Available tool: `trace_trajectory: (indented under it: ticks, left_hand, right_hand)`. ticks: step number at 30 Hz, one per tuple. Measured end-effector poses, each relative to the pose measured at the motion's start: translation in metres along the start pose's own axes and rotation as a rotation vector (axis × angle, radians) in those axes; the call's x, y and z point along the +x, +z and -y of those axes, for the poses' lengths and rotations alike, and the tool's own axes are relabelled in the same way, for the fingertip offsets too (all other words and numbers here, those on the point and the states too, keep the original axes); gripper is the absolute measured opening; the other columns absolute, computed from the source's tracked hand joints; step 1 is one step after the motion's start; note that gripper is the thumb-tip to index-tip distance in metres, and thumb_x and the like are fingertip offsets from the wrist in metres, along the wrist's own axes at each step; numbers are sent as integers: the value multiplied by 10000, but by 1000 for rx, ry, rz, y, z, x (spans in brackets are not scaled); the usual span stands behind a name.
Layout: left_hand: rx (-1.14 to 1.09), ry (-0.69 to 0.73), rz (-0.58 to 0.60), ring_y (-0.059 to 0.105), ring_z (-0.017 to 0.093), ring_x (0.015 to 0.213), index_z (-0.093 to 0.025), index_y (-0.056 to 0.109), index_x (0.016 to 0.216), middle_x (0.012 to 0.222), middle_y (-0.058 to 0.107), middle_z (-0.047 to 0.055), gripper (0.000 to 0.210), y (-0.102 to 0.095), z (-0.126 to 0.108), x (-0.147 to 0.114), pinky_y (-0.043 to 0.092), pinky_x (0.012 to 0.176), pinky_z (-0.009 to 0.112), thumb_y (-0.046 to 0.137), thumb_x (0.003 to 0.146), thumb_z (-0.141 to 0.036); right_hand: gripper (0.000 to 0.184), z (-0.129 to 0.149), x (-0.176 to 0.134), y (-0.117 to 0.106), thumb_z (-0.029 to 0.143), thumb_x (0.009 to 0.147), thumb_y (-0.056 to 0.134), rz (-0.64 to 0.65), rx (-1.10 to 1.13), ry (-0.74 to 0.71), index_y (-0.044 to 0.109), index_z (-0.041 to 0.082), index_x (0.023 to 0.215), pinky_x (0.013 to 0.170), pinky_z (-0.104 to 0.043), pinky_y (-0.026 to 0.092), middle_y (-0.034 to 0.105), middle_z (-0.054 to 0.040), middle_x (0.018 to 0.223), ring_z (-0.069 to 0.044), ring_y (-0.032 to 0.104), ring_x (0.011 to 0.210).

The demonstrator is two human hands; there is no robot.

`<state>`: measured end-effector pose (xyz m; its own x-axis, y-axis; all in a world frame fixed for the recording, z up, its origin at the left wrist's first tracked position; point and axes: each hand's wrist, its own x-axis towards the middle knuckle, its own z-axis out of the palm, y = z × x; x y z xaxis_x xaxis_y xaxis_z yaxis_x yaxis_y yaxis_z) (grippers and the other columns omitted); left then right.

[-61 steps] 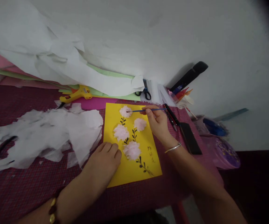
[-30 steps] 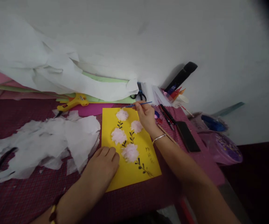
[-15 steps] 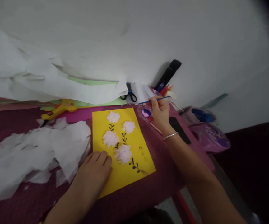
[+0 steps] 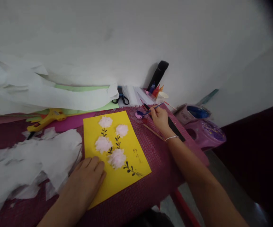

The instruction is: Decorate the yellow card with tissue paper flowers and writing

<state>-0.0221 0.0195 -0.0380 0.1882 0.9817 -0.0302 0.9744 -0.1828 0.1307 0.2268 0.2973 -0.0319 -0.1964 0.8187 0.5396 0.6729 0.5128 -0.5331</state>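
My right hand [image 4: 160, 119] is closed around a thin blue paintbrush [image 4: 153, 109]. The brush's tip meets the dark blue paint in a small clear palette [image 4: 134, 114], which also holds pink paint. My left hand [image 4: 89, 172] lies on the lower left edge of a yellow sheet [image 4: 124, 186], fingers stretched out, holding nothing. Several pale pink-white paper flowers [image 4: 103, 144] stand out from the sheet, with dark painted leaves [image 4: 129, 169] along their stems. Small handwritten characters are near its right edge.
White paper scraps [image 4: 44, 154] lie left of the sheet, below a yellow glue gun [image 4: 48, 119]. Black-handled scissors [image 4: 121, 98], paint bottles [image 4: 156, 90] and a wooden stick [image 4: 153, 131] are near the palette. Pink containers [image 4: 204, 134] stand beyond the table's right edge.
My right hand has lowered the brush, bringing its tip from above the palette into the paint. The view has shifted right; my left hand stays on the yellow sheet.
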Motion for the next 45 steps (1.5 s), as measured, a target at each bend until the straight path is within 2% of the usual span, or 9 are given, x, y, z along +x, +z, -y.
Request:
trace_trajectory:
  ticks: [5,7,10,15,21,27,35,41,45]
  left_hand:
    - [47,-2,-21,588,250,851,-173,664,866,890,657,72,176,-1,-5,2,493,814,446,489,885,-176]
    - [58,-5,-38,590,249,839,-170,660,858,883,660,72,155,0,-5,2,500,801,445,506,877,-172]
    - [79,2,-62,592,251,832,-166,659,856,873,662,74,132,2,-4,3,505,781,438,527,861,-162]
    - [52,8,-71,593,251,843,-165,660,872,883,661,70,122,5,-2,2,505,785,437,539,860,-153]
    - [57,13,-62,596,259,852,-161,666,888,889,660,71,109,7,-3,0,506,776,438,561,861,-153]
    - [52,21,-87,594,260,839,-162,661,879,886,655,75,134,11,-2,-1,502,761,434,534,870,-121]
    - [19,-11,-29,595,277,875,-161,662,897,907,657,80,130,3,-3,1,507,786,461,537,866,-140]
    - [53,24,-43,582,256,853,-162,654,885,891,649,75,124,1,-2,1,493,792,439,532,868,-150]
    - [82,41,-74,563,240,827,-164,639,863,877,637,70,108,2,-1,-2,476,771,414,532,874,-164]
  right_hand:
    - [271,15,3,1,408,893,511,-94,263,85,637,190,795,628,-310,477,687,-41,677,-178,643,641]
    - [277,34,5,9,426,893,510,-113,416,119,626,197,790,625,-307,493,678,-26,657,-169,648,630]
    - [254,69,5,32,417,878,526,-54,565,136,611,200,777,573,-285,485,659,-5,622,-152,634,582]
    - [262,110,1,77,427,891,517,99,590,-1,633,202,824,601,-293,489,683,-8,665,-166,654,627]
    - [286,114,2,104,455,915,482,134,530,-72,629,213,872,637,-319,499,708,-30,725,-197,681,685]
    - [282,111,4,104,460,906,494,186,519,-68,622,216,850,641,-319,509,700,-26,707,-193,674,666]
    - [278,112,4,105,460,899,497,201,579,-36,616,212,856,666,-321,528,692,-19,707,-177,671,673]
    - [290,116,5,76,466,905,492,139,678,22,606,206,844,646,-295,530,670,-4,695,-140,647,630]
    - [275,113,2,61,438,901,497,161,651,26,608,205,805,657,-302,533,641,3,674,-135,641,627]
